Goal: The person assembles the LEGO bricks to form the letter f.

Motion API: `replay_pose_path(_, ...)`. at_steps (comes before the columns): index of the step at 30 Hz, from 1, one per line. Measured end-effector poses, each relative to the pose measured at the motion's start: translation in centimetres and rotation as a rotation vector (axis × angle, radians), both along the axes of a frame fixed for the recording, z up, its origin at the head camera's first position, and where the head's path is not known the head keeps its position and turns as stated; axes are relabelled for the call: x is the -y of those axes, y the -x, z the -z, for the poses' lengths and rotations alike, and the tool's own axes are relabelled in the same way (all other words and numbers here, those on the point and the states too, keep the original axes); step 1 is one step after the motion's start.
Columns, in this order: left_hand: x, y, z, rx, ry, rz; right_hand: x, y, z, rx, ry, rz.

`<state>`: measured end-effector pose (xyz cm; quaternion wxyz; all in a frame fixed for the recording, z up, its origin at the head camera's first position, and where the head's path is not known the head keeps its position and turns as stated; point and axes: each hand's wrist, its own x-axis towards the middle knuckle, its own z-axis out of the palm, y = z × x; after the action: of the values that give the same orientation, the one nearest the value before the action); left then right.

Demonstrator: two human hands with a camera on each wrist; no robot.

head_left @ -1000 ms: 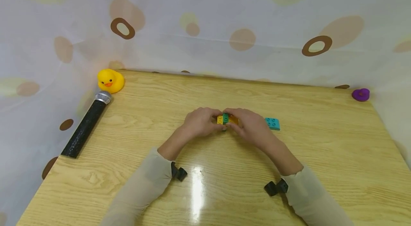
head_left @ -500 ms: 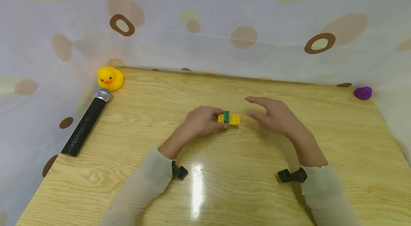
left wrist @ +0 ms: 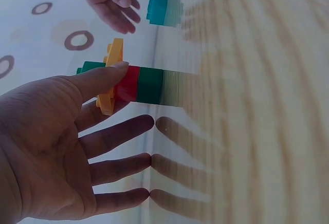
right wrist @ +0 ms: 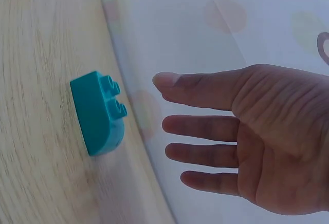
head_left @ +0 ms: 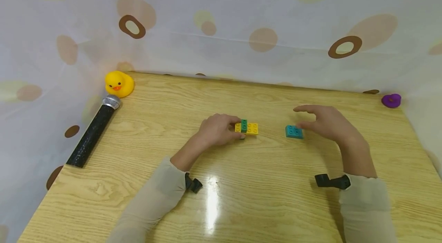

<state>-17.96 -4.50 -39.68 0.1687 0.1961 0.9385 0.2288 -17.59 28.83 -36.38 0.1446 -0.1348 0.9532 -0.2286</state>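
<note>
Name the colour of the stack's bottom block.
The bottom block is green, clearest in the left wrist view.

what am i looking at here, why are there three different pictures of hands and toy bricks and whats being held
There is no machine at work, just a person's left hand and right hand, both bare. The wide picture comes from a camera worn on the head, looking forward and down. The other two come from cameras worn on the wrists, each looking at its own hand's work, which is why the table seems tipped sideways there.

The left hand pinches a stack of bricks: green, yellow, red, then green, from top to bottom. The right hand holds nothing; its fingers are near a teal block.

Also on the table are a microphone and yellow duck at the left, and a purple toy at the far right.
</note>
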Motion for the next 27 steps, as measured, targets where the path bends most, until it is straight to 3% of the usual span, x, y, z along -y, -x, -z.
replay_pose_path(13,0.2,0.2,-0.1,0.005,0.0,0.009,-1.4,-1.2,2.6,0.041,0.008,0.039)
replay_pose_path(19,0.2,0.1,0.0,0.013,-0.017,0.014,-1.0,-1.1,3.9,-0.062,-0.004,-0.019)
replay_pose_path(27,0.2,0.0,0.1,0.007,-0.002,0.014,-0.3,-1.3,3.5,-0.12,-0.017,-0.013)
